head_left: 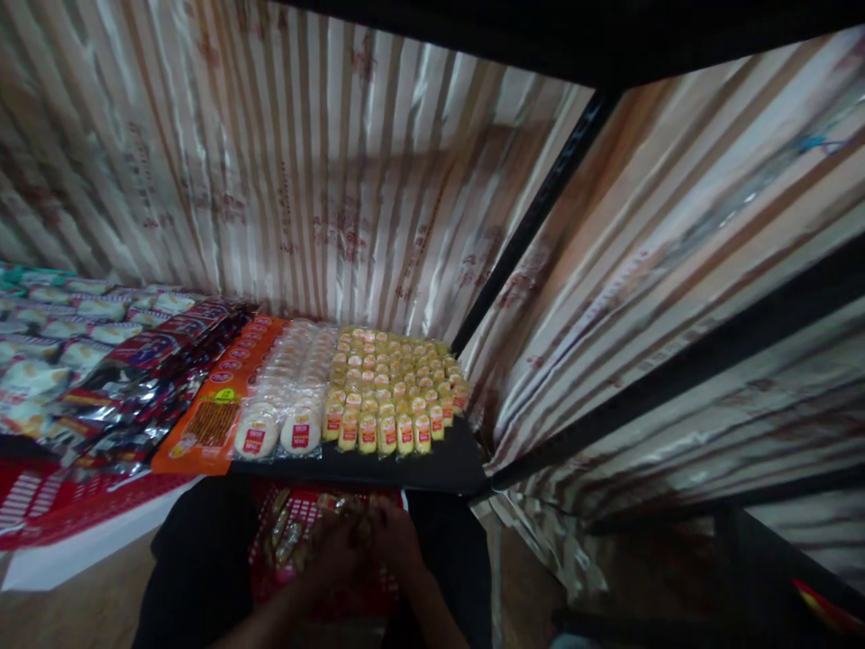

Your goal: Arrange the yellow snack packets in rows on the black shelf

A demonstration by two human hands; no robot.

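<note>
Low between my knees, my left hand (332, 544) and my right hand (392, 534) are close together over a red plastic basket (307, 505). Both look curled inward around something at their fingertips. Dim light and blur hide what it is. Small wrapped packets (289, 541) lie in the basket to the left of my hands. Above them, on a black shelf (432, 467), small yellow wrapped cakes (386, 433) stand in tight rows near the right end.
Left of the yellow cakes lie round white packaged cakes (301, 433), an orange snack bag (209, 424), dark red packets (135, 379) and white packets (40, 347). Striped plastic sheeting (304, 162) covers the wall behind. A black post (533, 216) rises at the shelf's right corner.
</note>
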